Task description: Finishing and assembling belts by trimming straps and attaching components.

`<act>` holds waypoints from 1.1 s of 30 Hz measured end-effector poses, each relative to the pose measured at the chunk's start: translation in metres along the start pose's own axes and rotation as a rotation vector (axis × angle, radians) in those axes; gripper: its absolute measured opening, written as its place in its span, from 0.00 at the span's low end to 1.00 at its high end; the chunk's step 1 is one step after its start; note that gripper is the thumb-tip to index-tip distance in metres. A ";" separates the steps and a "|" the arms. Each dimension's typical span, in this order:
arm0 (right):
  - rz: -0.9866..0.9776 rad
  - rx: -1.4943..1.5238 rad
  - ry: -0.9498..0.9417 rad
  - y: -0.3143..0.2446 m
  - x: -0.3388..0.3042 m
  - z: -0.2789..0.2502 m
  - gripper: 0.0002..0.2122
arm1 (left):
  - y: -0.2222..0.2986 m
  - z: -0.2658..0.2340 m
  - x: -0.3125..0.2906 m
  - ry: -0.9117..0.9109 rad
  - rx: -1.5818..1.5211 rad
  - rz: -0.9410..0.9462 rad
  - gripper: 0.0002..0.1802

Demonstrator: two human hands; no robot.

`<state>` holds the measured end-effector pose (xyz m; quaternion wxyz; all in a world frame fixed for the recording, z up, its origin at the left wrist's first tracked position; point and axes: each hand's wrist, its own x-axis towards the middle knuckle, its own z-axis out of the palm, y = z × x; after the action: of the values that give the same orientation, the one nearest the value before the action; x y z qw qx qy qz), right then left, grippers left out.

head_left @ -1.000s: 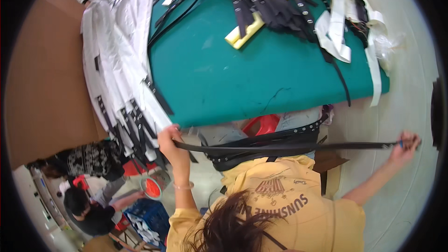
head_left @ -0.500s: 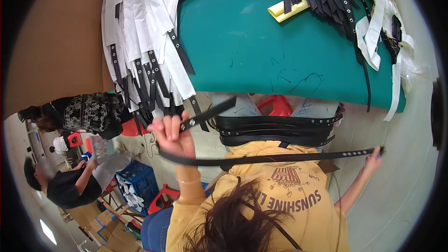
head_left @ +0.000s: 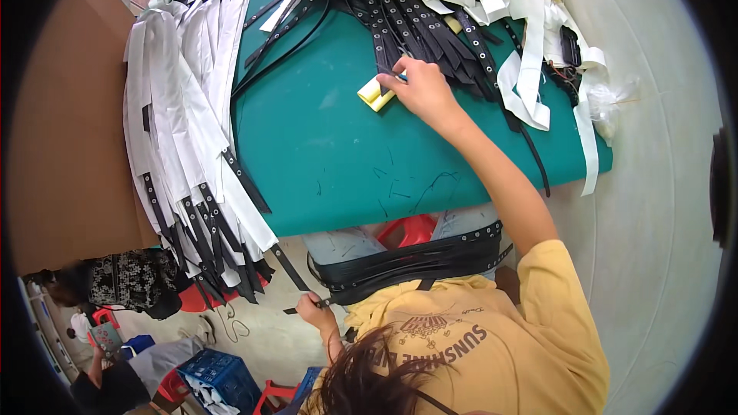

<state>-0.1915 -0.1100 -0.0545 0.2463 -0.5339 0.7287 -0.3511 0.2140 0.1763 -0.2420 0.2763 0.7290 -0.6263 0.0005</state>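
My left hand (head_left: 314,312) is low beside my lap, its fingers closed around the end of a black eyelet strap (head_left: 329,302). Most of that strap cannot be told apart from the bundle of black straps (head_left: 407,265) lying across my lap. My right hand (head_left: 421,86) reaches over the green table, fingers pinched together beside a yellow rolled piece (head_left: 377,97). Something small and bluish shows at its fingertips, too little to name. Just beyond it lies a fan of black straps (head_left: 427,34) with metal eyelets.
White-wrapped straps (head_left: 181,107) hang over the table's left edge beside a brown panel (head_left: 69,123). White strips (head_left: 530,54) and a clear plastic bag (head_left: 611,104) lie at the right. Thread scraps dot the green table (head_left: 307,177). Other people are at left; a blue crate (head_left: 219,380) stands below.
The black strap that both hands held stretched out has been let go by my right hand, which is now on the table. My left hand has lowered with a strap end. The view has shifted.
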 end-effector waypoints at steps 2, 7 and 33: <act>0.008 -0.342 -0.069 0.004 0.010 0.017 0.16 | -0.020 0.011 0.002 -0.126 0.005 -0.246 0.07; -0.042 -0.273 -0.111 0.016 0.011 0.022 0.14 | -0.068 -0.005 0.021 -0.460 0.663 0.115 0.23; 0.122 0.985 -0.281 -0.010 -0.142 -0.088 0.09 | 0.332 0.007 0.289 -0.736 -0.884 0.475 0.14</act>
<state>-0.2055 0.0453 0.0067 0.5841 -0.3532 0.4668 -0.5623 -0.0292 -0.1116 -0.0142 0.3103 0.3388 -0.7665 -0.4488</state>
